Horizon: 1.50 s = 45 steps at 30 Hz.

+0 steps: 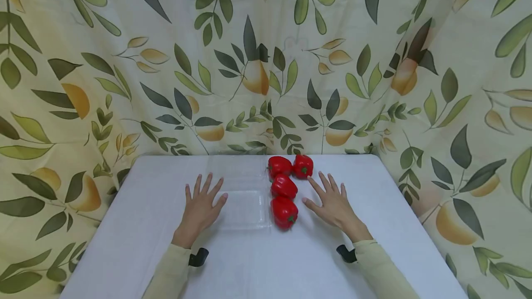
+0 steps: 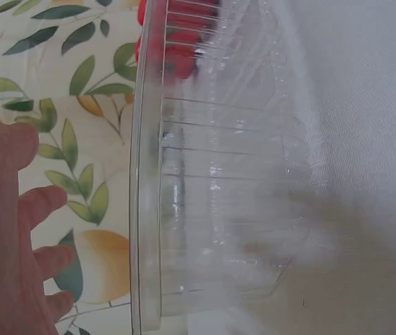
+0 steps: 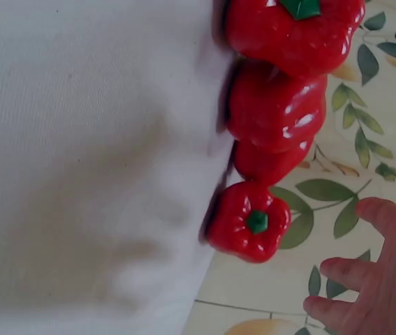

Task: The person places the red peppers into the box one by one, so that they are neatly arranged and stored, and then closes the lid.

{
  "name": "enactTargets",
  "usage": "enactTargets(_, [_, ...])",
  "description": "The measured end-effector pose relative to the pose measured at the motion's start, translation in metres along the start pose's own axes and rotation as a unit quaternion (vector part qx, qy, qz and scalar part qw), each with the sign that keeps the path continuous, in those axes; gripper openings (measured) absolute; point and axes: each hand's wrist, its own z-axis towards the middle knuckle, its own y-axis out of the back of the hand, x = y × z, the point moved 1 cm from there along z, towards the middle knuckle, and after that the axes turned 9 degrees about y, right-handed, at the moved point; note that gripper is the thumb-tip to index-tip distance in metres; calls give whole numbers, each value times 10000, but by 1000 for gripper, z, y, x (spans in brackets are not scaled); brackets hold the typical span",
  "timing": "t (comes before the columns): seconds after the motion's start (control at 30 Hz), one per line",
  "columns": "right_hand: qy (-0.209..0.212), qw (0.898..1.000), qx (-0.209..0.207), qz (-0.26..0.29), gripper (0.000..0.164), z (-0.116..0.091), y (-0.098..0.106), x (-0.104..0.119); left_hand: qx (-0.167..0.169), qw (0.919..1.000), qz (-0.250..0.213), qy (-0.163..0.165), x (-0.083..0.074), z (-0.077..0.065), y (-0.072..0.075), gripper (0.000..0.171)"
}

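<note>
Several red bell peppers with green stems stand in a loose column at mid-table; the nearest pepper (image 1: 284, 212) and a far-right pepper (image 1: 303, 166) mark its ends. Left of them lies a clear plastic container (image 1: 243, 206), its ribbed wall (image 2: 225, 160) large in the left wrist view. My left hand (image 1: 201, 209) spreads its fingers above the container's left side and holds nothing. To the right of the peppers, my right hand (image 1: 334, 206) is likewise spread and empty, its forefinger near the far-right pepper. The right wrist view shows a gap between its fingers and the peppers.
A white cloth covers the table (image 1: 124, 253). Behind and beside it hangs a leaf-and-fruit patterned curtain (image 1: 291, 119). Dark wrist mounts (image 1: 198, 257) sit at both sleeves. The container's transparent lid (image 1: 237, 166) seems to lie toward the far edge, hard to make out.
</note>
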Motion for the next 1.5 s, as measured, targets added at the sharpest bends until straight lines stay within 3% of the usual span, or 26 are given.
enactTargets(0.33, [99, 9995, -61, 286, 80, 1, -6, 11, -283, 9993, -214, 94, 9, -2, 3, 58])
enactTargets(0.57, [121, 9971, -138, 734, 77, -4, -11, 20, -196, 9982, -540, 187, 17, -9, 0, 58])
enactTargets(0.77, [102, 9953, -268, 921, 81, -9, -17, 26, -408, 9954, -857, 139, 23, -12, -3, 54])
enactTargets(0.93, [183, 9920, -355, 1199, 82, -12, -22, 32, -300, 9928, -1145, 177, 30, -14, -5, 53])
enactTargets(1.17, [-115, 9681, -129, 2501, 82, -16, -32, 42, -230, 9858, -1644, 245, 42, -20, -5, 51])
enactTargets(1.5, [-400, 9499, -391, 3075, 86, -17, -45, 49, -41, 9793, -1965, 485, 51, -21, -10, 52])
